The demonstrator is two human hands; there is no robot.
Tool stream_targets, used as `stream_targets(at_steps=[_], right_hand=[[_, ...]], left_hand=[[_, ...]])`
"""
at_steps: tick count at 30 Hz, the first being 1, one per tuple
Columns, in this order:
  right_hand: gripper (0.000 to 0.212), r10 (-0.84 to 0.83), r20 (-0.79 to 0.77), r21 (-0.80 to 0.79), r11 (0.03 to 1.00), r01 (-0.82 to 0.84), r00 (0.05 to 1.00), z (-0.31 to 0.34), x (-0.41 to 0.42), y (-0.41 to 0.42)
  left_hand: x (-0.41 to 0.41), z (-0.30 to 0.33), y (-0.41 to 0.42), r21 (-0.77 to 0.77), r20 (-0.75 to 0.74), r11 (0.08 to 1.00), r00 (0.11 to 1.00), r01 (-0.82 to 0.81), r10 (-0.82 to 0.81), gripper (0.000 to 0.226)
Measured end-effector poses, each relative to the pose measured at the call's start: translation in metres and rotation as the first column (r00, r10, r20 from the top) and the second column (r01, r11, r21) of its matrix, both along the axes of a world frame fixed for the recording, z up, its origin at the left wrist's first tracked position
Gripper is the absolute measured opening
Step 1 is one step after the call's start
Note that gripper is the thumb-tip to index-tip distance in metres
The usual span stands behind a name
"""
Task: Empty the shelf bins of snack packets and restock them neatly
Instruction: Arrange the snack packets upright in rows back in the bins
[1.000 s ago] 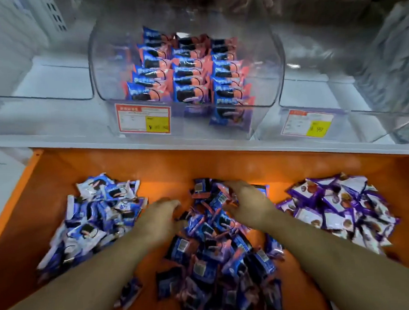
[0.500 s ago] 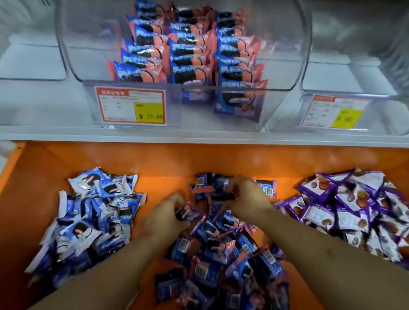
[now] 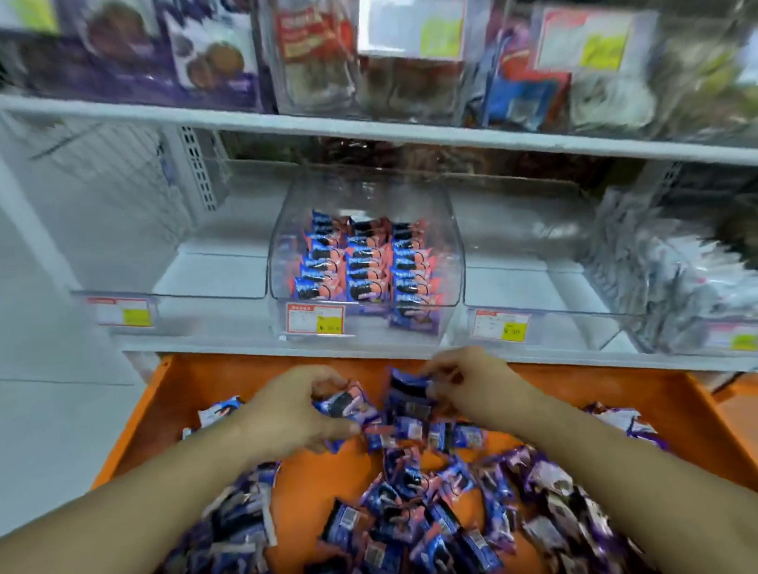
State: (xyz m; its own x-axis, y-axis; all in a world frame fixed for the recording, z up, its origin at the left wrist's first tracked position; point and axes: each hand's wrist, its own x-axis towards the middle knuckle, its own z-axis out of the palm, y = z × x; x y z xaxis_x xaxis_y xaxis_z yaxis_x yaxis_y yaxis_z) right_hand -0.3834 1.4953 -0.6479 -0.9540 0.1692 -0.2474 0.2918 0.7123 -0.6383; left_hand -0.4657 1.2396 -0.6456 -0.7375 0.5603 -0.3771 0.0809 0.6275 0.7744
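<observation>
White metal shelving (image 3: 403, 132), pale floor (image 3: 42, 396), perhaps a mesh back panel (image 3: 108, 170).

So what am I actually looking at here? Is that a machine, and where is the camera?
No machine: these are a person's two bare arms, filmed by a wide-angle camera on their head, looking forward and down. Below lies an orange tray strewn with loose snack packets. The left hand holds a blue packet; the right hand pinches a dark blue packet at its top. Ahead, on the white shelf, a clear bin holds neat rows of blue and pink packets. The clear bins either side show no packets. The shelf above is too blurred to read.
</observation>
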Motion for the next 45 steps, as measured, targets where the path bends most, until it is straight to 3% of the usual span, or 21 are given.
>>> stream_targets(at_steps=[4,9,12,19,23,25,31,37,39,42,45], right_hand=[[0.015,-0.187,-0.196,-0.348,0.931,0.110,0.963,0.068,0.028,-0.013],[0.018,-0.234,-0.253,-0.560,0.827,0.056,0.939,0.100,0.048,-0.035],[0.029,-0.239,-0.376,-0.491,0.871,0.026,0.895,0.109,0.049,-0.041],[0.052,-0.096,-0.539,-0.122,0.992,0.034,0.837,0.109,0.038,-0.041],[0.064,0.040,-0.586,-0.007,0.998,-0.054,0.810,0.104,0.026,-0.042],[0.059,0.023,-0.597,-0.068,0.995,-0.079,0.802,0.102,0.023,-0.041],[0.043,-0.215,-0.431,-0.436,0.900,0.006,0.876,0.100,0.014,-0.040],[0.031,-0.209,-0.414,-0.474,0.881,-0.014,0.886,0.097,0.017,-0.039],[0.025,-0.236,-0.398,-0.496,0.868,0.008,0.886,0.095,0.017,-0.035],[0.029,-0.257,-0.401,-0.386,0.918,0.092,0.879,0.088,0.013,-0.026],[0.031,-0.255,-0.418,-0.296,0.946,0.135,0.872,0.090,-0.001,-0.023]], left_hand=[[0.022,0.064,-0.005,0.210,0.026,0.973,0.995,-0.096,0.092,0.045],[0.037,0.099,-0.002,0.404,0.117,0.880,0.968,-0.249,0.220,0.048],[0.033,0.107,0.001,0.449,0.149,0.841,0.954,-0.300,0.261,0.045],[0.022,0.112,0.016,0.560,0.332,0.740,0.919,-0.373,0.211,0.051],[0.014,0.102,0.026,0.559,0.364,0.713,0.898,-0.422,0.246,0.057],[0.008,0.096,0.024,0.555,0.378,0.708,0.890,-0.437,0.254,0.066],[0.008,0.096,0.022,0.590,0.306,0.707,0.918,-0.390,0.251,0.068],[0.001,0.099,0.013,0.544,0.233,0.773,0.944,-0.325,0.233,0.050],[-0.008,0.102,0.005,0.513,0.129,0.801,0.950,-0.310,0.285,0.041],[-0.024,0.104,-0.011,0.415,-0.095,0.863,0.930,-0.288,0.356,0.040],[-0.037,0.104,-0.024,0.380,-0.169,0.878,0.912,-0.291,0.375,0.039]])
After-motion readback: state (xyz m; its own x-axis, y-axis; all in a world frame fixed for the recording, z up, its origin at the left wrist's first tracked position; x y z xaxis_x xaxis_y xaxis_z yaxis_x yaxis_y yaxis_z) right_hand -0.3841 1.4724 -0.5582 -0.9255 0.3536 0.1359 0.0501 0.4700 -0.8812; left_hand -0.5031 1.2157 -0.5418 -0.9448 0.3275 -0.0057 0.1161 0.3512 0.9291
